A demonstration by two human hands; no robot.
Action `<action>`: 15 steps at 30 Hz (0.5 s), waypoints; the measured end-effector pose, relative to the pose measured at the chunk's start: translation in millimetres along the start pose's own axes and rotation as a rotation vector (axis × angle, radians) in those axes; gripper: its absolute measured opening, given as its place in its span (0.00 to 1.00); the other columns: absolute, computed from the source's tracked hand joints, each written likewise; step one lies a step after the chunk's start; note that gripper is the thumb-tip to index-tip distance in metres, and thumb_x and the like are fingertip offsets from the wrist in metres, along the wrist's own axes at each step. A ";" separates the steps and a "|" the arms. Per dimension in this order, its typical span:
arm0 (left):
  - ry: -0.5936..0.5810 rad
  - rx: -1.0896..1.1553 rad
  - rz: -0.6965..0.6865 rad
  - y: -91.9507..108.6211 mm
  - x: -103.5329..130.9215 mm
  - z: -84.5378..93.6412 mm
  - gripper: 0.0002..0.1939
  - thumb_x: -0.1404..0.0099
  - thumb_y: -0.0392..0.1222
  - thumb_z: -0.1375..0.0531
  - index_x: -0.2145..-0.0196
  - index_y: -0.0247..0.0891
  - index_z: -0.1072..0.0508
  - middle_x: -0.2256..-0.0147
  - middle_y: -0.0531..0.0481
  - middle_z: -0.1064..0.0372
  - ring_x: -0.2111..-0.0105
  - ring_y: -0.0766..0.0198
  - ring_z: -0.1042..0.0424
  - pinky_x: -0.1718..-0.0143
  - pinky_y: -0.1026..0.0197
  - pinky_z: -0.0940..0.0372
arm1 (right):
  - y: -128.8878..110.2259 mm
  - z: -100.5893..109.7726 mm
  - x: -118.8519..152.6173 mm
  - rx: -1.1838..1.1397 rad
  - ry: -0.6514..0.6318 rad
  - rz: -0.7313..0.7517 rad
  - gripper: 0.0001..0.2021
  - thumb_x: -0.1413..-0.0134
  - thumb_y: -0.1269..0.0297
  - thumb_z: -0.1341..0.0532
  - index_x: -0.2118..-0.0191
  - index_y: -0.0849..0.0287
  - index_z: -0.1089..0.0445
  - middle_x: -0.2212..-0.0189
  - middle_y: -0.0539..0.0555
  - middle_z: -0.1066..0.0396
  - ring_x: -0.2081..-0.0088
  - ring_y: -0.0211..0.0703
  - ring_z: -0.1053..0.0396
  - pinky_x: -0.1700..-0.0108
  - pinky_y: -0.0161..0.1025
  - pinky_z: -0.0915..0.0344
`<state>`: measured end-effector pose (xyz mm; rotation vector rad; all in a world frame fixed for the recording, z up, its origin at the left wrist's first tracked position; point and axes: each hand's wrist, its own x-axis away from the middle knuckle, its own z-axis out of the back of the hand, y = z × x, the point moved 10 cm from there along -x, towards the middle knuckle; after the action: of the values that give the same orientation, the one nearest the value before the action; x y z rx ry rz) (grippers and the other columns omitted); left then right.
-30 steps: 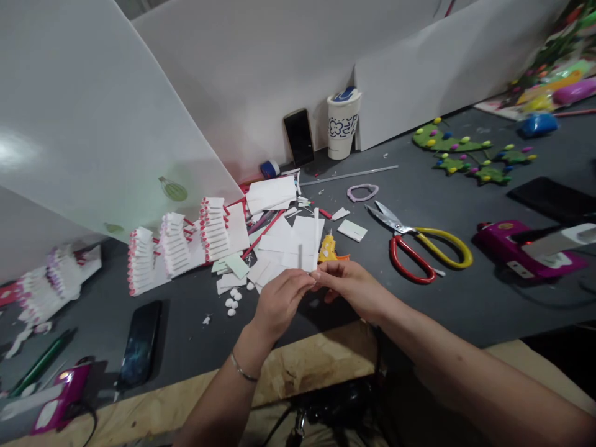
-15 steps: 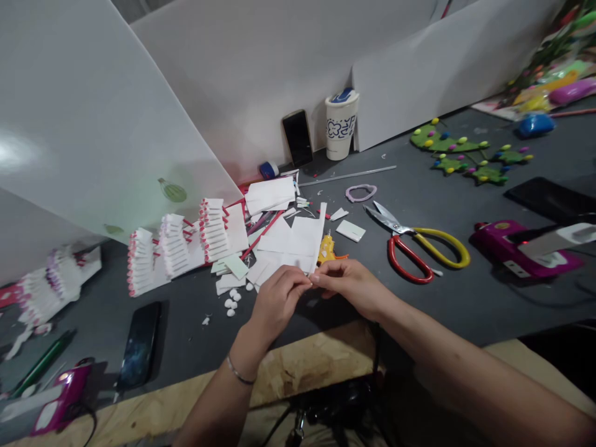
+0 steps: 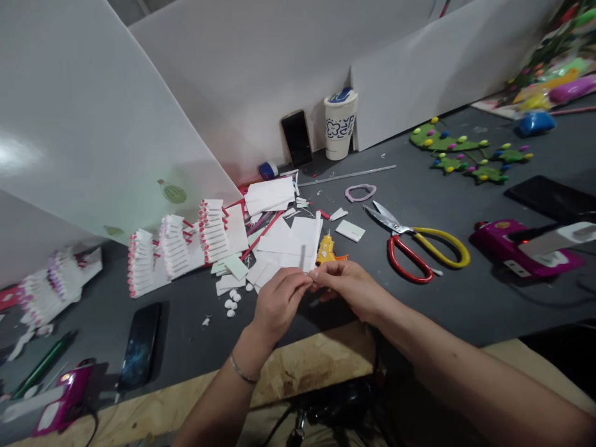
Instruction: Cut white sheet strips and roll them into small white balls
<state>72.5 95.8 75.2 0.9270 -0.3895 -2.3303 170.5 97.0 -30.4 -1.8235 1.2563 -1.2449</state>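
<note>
My left hand (image 3: pixel 280 302) and my right hand (image 3: pixel 347 281) meet near the front of the grey table, fingertips pinched together. Between them is the lower end of a narrow white paper strip (image 3: pixel 317 231), which points away from me. The fingers hide the pinched end. Just beyond my right hand lies a small yellow glue gun (image 3: pixel 325 249). White paper pieces (image 3: pixel 289 239) are spread beyond my left hand, and several small white lumps (image 3: pixel 230 304) sit to its left.
Scissors (image 3: pixel 401 231) with red and yellow handles lie open at the right. Rows of red-tipped white rolls (image 3: pixel 214 230) are at the left, near a phone (image 3: pixel 139 341). A paper cup (image 3: pixel 339 127) stands by the white panel. A purple power strip (image 3: pixel 516 248) is far right.
The strip's far end has come nearer to my fingers and shifted slightly left, so less of it shows. Both hands stay pinched in nearly the same place.
</note>
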 end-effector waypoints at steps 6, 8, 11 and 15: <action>-0.103 -0.085 -0.107 5.2 5.2 -6.6 0.10 0.31 0.34 0.47 0.55 0.40 0.28 0.61 0.49 0.24 0.62 0.66 0.24 0.60 0.66 0.28 | 2.8 0.0 0.9 -0.025 0.005 -0.038 0.18 0.63 0.49 0.30 0.79 0.60 0.29 0.79 0.50 0.30 0.74 0.36 0.32 0.75 0.32 0.37; -0.108 -0.107 -0.130 1.6 10.1 -8.0 0.12 0.31 0.34 0.48 0.53 0.40 0.29 0.59 0.48 0.24 0.60 0.65 0.24 0.59 0.66 0.28 | 4.4 -1.2 1.2 -0.038 0.008 -0.056 0.17 0.63 0.50 0.30 0.80 0.60 0.30 0.79 0.50 0.31 0.74 0.36 0.33 0.75 0.32 0.37; -0.054 -0.121 -0.216 1.1 18.9 -6.5 0.13 0.31 0.34 0.47 0.51 0.40 0.29 0.56 0.46 0.25 0.57 0.64 0.26 0.56 0.64 0.29 | 6.6 -3.2 1.8 -0.047 0.020 -0.071 0.16 0.65 0.52 0.29 0.81 0.60 0.30 0.80 0.49 0.31 0.76 0.35 0.34 0.76 0.33 0.38; -0.006 -0.112 -0.198 -1.5 19.7 -5.0 0.12 0.32 0.33 0.45 0.53 0.39 0.29 0.58 0.47 0.25 0.58 0.65 0.26 0.56 0.65 0.29 | 3.4 -5.0 3.7 -0.018 0.027 -0.032 0.15 0.63 0.53 0.29 0.81 0.59 0.30 0.80 0.49 0.31 0.76 0.35 0.34 0.75 0.32 0.38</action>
<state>64.0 84.5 60.6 0.9414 -0.1739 -2.5052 165.0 92.5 -30.0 -1.8525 1.2606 -1.2833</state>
